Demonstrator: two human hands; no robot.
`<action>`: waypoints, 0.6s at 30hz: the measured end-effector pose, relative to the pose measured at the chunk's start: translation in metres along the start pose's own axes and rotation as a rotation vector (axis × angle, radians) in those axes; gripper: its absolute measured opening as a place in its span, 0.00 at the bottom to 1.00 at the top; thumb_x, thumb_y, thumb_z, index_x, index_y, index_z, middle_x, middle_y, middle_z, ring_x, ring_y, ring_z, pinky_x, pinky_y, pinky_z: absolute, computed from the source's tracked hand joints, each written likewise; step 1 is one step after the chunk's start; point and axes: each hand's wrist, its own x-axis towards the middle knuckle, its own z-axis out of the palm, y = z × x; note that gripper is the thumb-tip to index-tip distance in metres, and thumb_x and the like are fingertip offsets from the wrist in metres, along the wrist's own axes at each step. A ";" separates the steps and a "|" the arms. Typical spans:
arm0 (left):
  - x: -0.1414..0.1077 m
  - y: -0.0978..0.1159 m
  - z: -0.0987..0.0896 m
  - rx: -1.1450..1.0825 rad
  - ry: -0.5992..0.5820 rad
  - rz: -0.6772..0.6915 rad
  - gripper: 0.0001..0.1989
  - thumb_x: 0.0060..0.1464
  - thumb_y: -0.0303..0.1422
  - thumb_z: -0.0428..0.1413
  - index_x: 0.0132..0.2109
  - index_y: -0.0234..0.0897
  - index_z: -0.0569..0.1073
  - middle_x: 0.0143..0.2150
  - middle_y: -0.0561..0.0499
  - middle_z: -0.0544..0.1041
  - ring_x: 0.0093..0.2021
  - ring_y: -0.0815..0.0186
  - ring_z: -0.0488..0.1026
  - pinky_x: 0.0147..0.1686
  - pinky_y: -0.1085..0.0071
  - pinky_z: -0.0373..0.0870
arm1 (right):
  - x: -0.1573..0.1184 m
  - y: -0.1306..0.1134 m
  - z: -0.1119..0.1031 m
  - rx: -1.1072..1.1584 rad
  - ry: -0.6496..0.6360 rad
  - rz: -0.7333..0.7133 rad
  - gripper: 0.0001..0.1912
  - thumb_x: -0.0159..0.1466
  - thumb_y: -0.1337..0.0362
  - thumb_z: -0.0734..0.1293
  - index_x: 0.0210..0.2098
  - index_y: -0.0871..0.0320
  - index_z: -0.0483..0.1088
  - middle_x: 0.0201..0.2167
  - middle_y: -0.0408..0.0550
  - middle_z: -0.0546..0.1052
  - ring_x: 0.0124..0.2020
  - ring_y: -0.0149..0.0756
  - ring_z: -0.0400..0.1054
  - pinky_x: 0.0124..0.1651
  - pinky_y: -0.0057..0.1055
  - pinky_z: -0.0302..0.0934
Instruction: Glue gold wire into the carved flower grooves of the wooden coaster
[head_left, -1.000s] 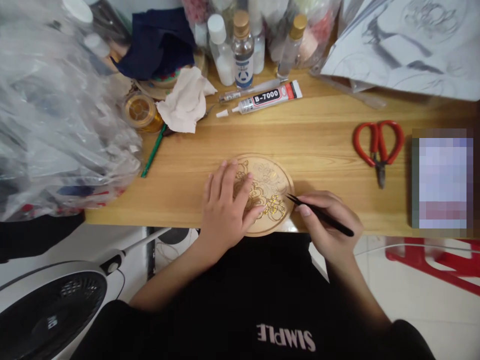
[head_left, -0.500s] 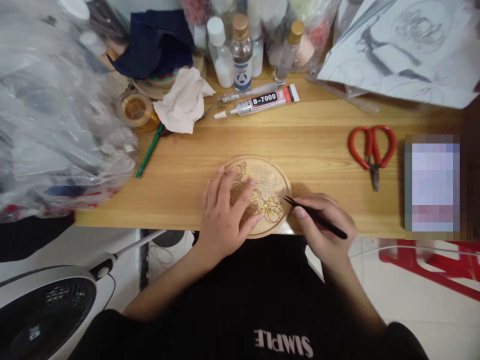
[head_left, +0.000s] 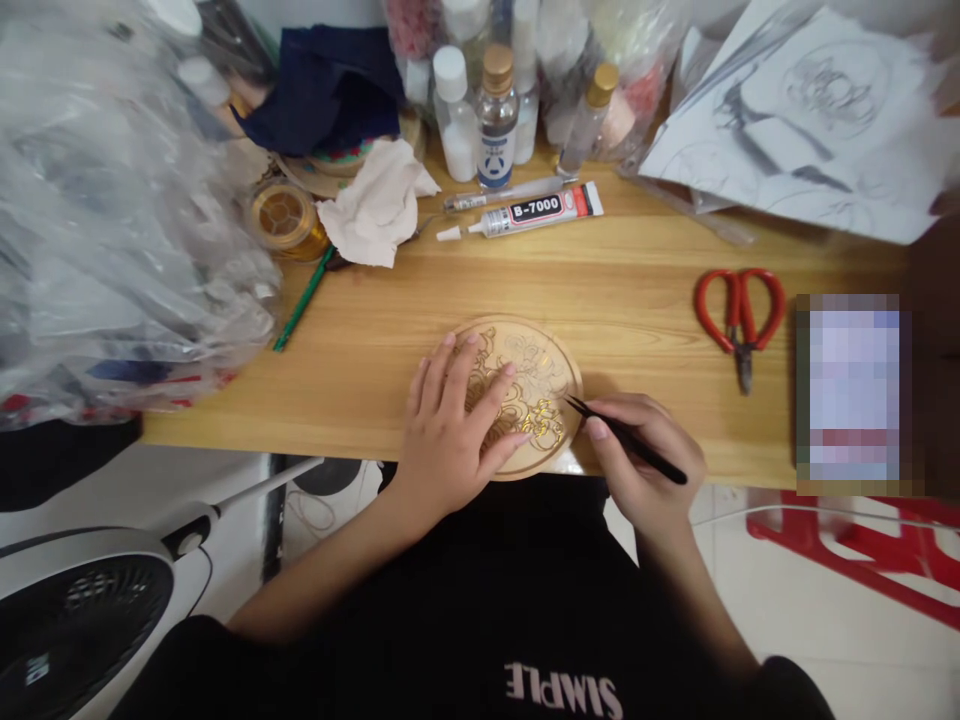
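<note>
A round wooden disc (head_left: 517,462) with a raised rim lies at the table's front edge. Curling line patterns cover its face, and part of them, a flower-like shape (head_left: 541,425) at the lower right, shines gold. My left hand (head_left: 454,425) rests flat across the disc's left side with fingers spread, hiding part of the pattern. In my right hand (head_left: 652,450) is a pair of black tweezers (head_left: 637,447), pinched between thumb and fingers. Their tips are over the disc's right rim; whether they hold anything is too small to tell.
Behind the disc lies a B-7000 glue tube (head_left: 536,210), with bottles (head_left: 495,125) beyond it. Red-handled pliers (head_left: 741,320) and a blurred-out phone-like device (head_left: 853,395) are on the right. A gold wire spool (head_left: 283,222), green pencil (head_left: 304,298) and plastic bags (head_left: 135,220) occupy the left.
The camera view has shifted slightly. My left hand stays spread on the disc, and my right hand still holds the tweezers at the right rim with hardly any movement.
</note>
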 end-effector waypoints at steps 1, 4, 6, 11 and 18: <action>0.000 -0.001 0.000 -0.010 0.000 -0.001 0.26 0.64 0.45 0.49 0.63 0.37 0.65 0.69 0.33 0.54 0.70 0.40 0.51 0.63 0.42 0.54 | 0.000 0.000 0.000 0.003 0.000 0.007 0.12 0.60 0.73 0.70 0.41 0.52 0.75 0.35 0.43 0.78 0.35 0.33 0.72 0.37 0.32 0.68; -0.002 -0.004 0.001 -0.062 0.014 0.001 0.27 0.64 0.45 0.49 0.65 0.38 0.62 0.69 0.34 0.53 0.70 0.41 0.50 0.64 0.43 0.54 | -0.002 0.001 0.000 0.027 0.009 0.031 0.12 0.60 0.72 0.70 0.41 0.52 0.75 0.35 0.42 0.78 0.35 0.33 0.72 0.38 0.32 0.68; -0.003 -0.007 0.001 -0.096 0.031 -0.009 0.28 0.64 0.44 0.49 0.66 0.37 0.59 0.69 0.33 0.53 0.70 0.43 0.50 0.64 0.45 0.55 | -0.003 0.002 0.000 0.064 0.025 0.065 0.11 0.61 0.72 0.69 0.41 0.52 0.75 0.33 0.42 0.78 0.34 0.32 0.72 0.37 0.32 0.68; -0.003 -0.012 0.003 -0.084 0.065 -0.050 0.31 0.64 0.43 0.50 0.68 0.33 0.55 0.68 0.32 0.57 0.69 0.44 0.54 0.63 0.45 0.58 | -0.004 0.005 0.001 0.099 0.101 0.118 0.07 0.62 0.69 0.69 0.39 0.52 0.76 0.29 0.41 0.76 0.29 0.31 0.71 0.34 0.31 0.67; -0.001 -0.010 0.004 -0.095 0.098 -0.070 0.31 0.63 0.42 0.50 0.67 0.32 0.55 0.67 0.33 0.60 0.68 0.45 0.56 0.63 0.47 0.57 | 0.022 -0.017 -0.012 0.124 0.093 0.005 0.13 0.69 0.60 0.61 0.36 0.52 0.77 0.29 0.46 0.74 0.33 0.36 0.70 0.34 0.35 0.64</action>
